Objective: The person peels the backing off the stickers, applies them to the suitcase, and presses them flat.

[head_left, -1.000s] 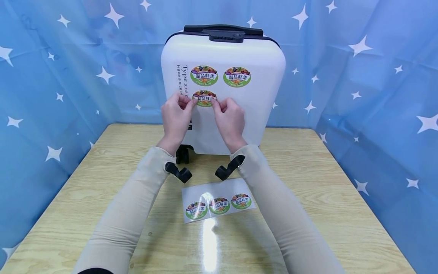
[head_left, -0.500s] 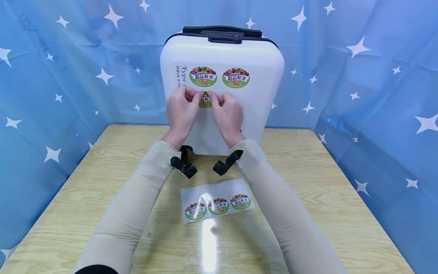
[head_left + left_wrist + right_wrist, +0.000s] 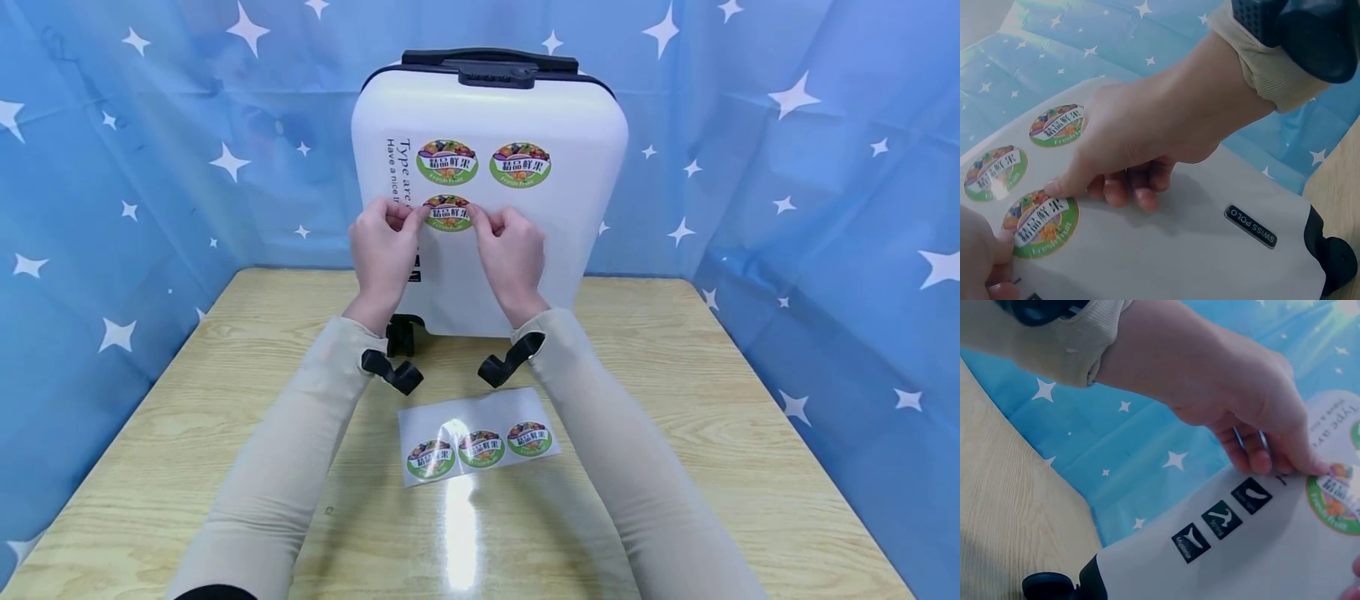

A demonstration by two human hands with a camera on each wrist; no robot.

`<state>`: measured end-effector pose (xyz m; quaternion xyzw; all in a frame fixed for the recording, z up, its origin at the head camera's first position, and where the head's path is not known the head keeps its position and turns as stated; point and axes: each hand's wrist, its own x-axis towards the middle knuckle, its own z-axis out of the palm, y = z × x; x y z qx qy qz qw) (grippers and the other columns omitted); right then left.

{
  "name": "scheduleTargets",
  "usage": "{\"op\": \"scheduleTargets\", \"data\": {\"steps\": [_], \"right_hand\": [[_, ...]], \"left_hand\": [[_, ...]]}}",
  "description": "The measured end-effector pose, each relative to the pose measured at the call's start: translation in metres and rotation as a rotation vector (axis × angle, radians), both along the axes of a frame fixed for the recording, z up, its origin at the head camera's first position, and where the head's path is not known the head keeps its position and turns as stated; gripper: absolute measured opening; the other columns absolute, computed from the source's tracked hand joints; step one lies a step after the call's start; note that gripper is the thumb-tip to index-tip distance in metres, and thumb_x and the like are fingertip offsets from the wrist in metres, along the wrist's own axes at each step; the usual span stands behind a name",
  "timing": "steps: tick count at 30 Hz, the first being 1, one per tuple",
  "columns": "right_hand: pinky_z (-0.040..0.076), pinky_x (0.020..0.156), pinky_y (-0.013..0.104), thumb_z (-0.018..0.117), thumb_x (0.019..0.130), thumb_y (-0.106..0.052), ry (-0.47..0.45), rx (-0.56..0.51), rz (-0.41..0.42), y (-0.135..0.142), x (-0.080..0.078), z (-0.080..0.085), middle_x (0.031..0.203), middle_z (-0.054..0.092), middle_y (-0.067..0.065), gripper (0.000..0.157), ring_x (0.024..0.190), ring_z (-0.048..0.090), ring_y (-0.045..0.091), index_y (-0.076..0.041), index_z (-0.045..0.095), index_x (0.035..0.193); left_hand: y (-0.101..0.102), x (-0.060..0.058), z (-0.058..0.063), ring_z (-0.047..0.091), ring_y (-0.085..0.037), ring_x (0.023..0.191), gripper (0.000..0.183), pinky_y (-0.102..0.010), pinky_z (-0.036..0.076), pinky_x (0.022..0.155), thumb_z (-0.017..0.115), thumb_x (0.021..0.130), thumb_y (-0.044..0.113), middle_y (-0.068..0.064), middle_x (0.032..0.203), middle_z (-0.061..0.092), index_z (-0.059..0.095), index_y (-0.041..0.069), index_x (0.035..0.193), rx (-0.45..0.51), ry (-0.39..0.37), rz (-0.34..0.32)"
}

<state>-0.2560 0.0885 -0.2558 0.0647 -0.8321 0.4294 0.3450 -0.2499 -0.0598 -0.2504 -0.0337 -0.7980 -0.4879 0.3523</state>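
A white suitcase (image 3: 487, 292) stands upright at the back, with two oval fruit stickers (image 3: 447, 164) side by side on its face. Below the left one, a third oval sticker (image 3: 448, 218) lies flat against the shell. My left hand (image 3: 382, 254) presses its thumb on that sticker's left edge, other fingers loosely curled. Opposite it, my right hand (image 3: 513, 258) has its thumb on the right edge. In the left wrist view the right hand (image 3: 1129, 137) spans the picture, its thumb at the sticker (image 3: 1041, 231). The right wrist view shows the left hand (image 3: 1260, 406) touching the sticker's rim.
A backing sheet (image 3: 420, 421) with several more fruit stickers lies on the wooden table (image 3: 675, 433) between my forearms. Blue star-patterned curtains (image 3: 787, 167) enclose the table. Near the suitcase's lower left is a black wheel (image 3: 401, 337).
My thumbs first moved inward from the sticker's edges to its middle, then back outward to its left and right edges. The sticker, suitcase and sheet have stayed in place.
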Motion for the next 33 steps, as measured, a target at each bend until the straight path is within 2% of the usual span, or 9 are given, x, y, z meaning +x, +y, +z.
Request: {"op": "scheduleTargets", "data": {"steps": [6, 15, 24, 29, 33], "right_hand": [[0.035, 0.048, 0.024, 0.059, 0.089, -0.041, -0.015, -0.015, 0.007, -0.002, 0.0, -0.008, 0.062, 0.057, 0.001, 0.039, 0.054, 0.049, 0.013, -0.007, 0.061, 0.069], [0.035, 0.047, 0.023, 0.061, 0.089, -0.038, 0.004, -0.019, 0.029, -0.007, -0.002, -0.018, 0.061, 0.056, 0.001, 0.038, 0.053, 0.049, 0.012, -0.008, 0.059, 0.067], [0.038, 0.049, 0.023, 0.06, 0.089, -0.037, -0.006, 0.014, 0.04, -0.007, -0.001, -0.022, 0.062, 0.058, 0.002, 0.036, 0.055, 0.052, 0.012, -0.006, 0.063, 0.071], [0.037, 0.049, 0.023, 0.063, 0.088, -0.036, -0.004, 0.027, 0.054, -0.009, 0.001, -0.02, 0.061, 0.057, 0.001, 0.034, 0.055, 0.05, 0.012, -0.007, 0.063, 0.07], [0.036, 0.047, 0.024, 0.061, 0.089, -0.036, 0.019, 0.013, 0.078, -0.011, 0.002, -0.01, 0.06, 0.056, 0.001, 0.036, 0.054, 0.049, 0.012, -0.007, 0.06, 0.068]], "left_hand": [[-0.002, 0.001, -0.007, 0.053, -0.013, 0.064, 0.028, -0.022, 0.042, 0.054, 0.068, 0.085, 0.03, -0.006, 0.075, 0.062, 0.062, 0.003, 0.08, 0.043, -0.028, -0.013], [0.003, 0.0, -0.014, 0.054, -0.016, 0.063, 0.024, -0.024, 0.042, 0.055, 0.068, 0.085, 0.022, -0.009, 0.072, 0.062, 0.063, 0.0, 0.078, 0.033, 0.05, -0.014], [0.01, -0.001, -0.02, 0.056, -0.016, 0.063, 0.022, -0.023, 0.043, 0.056, 0.069, 0.085, 0.021, -0.009, 0.072, 0.063, 0.063, 0.001, 0.08, 0.038, 0.024, -0.019], [0.012, -0.001, -0.017, 0.054, -0.015, 0.062, 0.022, -0.023, 0.042, 0.054, 0.069, 0.085, 0.022, -0.007, 0.072, 0.062, 0.063, 0.002, 0.08, 0.011, 0.03, -0.029], [0.015, 0.001, -0.005, 0.053, -0.013, 0.063, 0.024, -0.023, 0.041, 0.054, 0.067, 0.086, 0.026, -0.006, 0.072, 0.062, 0.062, 0.003, 0.081, -0.03, 0.073, -0.034]]}}
